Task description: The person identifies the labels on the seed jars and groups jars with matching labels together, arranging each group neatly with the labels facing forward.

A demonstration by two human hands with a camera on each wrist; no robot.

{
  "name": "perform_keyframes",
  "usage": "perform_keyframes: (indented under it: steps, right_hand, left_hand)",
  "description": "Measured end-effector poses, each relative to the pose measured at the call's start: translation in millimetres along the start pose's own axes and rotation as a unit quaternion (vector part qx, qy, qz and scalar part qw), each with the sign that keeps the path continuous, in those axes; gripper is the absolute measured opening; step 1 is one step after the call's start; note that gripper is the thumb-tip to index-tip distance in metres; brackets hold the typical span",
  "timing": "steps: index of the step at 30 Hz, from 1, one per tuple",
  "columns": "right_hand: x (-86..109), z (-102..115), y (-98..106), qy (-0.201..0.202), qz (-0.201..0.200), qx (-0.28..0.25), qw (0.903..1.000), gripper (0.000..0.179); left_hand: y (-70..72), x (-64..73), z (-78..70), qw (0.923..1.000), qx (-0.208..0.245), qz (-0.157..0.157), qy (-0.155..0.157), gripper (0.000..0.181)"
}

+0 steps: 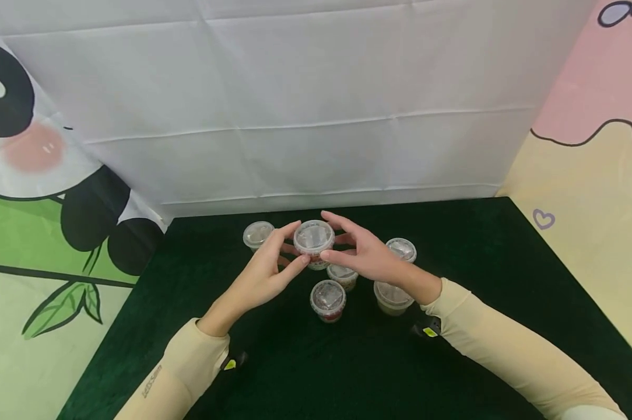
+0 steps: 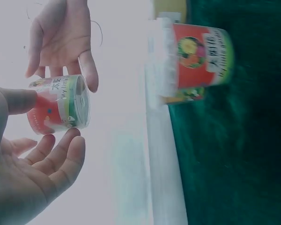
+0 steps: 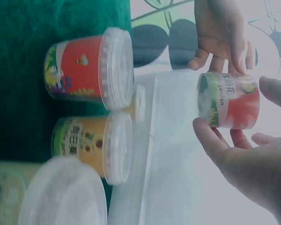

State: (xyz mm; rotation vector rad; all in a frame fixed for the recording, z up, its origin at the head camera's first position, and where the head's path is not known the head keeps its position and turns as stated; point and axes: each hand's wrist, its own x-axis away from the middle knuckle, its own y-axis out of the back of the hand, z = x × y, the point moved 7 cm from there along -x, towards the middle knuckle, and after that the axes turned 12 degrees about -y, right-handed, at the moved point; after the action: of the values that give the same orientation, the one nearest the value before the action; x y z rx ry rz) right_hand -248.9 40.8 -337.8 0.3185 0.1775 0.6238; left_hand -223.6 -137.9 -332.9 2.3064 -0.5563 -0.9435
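Above the table, both hands hold a small clear-lidded plastic cup (image 1: 314, 234) with a red printed label. My left hand (image 1: 267, 269) grips its left side, thumb in front and fingers behind. On the opposite side, my right hand (image 1: 367, 251) holds it with thumb and fingers spread around the wall. In the left wrist view the raised cup (image 2: 56, 105) shows its see-through base, and in the right wrist view the cup (image 3: 229, 101) shows Chinese lettering. Just below the hands stand a red-label cup (image 1: 328, 298) and a partly covered cup (image 1: 343, 276).
A lidded cup (image 1: 258, 233) stands behind the left hand. Two more, a larger pale cup (image 1: 393, 297) and a cup (image 1: 401, 249), are by the right forearm. All stand on a dark green cloth (image 1: 295, 373). A white curtain (image 1: 316, 157) hangs behind the table.
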Motion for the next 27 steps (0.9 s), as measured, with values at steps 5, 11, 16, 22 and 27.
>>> perform_keyframes:
  steps: [5, 11, 16, 22, 27]
  right_hand:
    - [5.9, -0.1, 18.9, -0.014, -0.013, -0.013, 0.9997, 0.070]
    - [11.2, -0.3, 34.2, -0.016, -0.015, -0.020, 0.9996, 0.067]
    - [13.8, -1.9, 39.2, -0.016, -0.006, -0.045, 0.9988, 0.068]
    - [18.3, -5.9, 43.5, -0.026, -0.004, -0.062, 0.9977, 0.068]
    - [21.4, -12.8, 47.0, -0.047, -0.002, -0.078, 0.9958, 0.065]
  left_hand:
    - [-4.1, -18.7, -5.0, 0.9998, 0.017, 0.001, -0.014, 0.066]
    - [-9.8, -33.8, -8.8, 0.9993, 0.031, -0.001, -0.022, 0.065]
    - [-13.7, -39.9, -10.9, 0.9990, 0.039, -0.008, -0.023, 0.065]
    - [-18.1, -44.2, -11.1, 0.9991, 0.040, -0.008, -0.014, 0.065]
    - [-22.2, -47.4, -11.7, 0.9986, 0.052, -0.005, -0.003, 0.063]
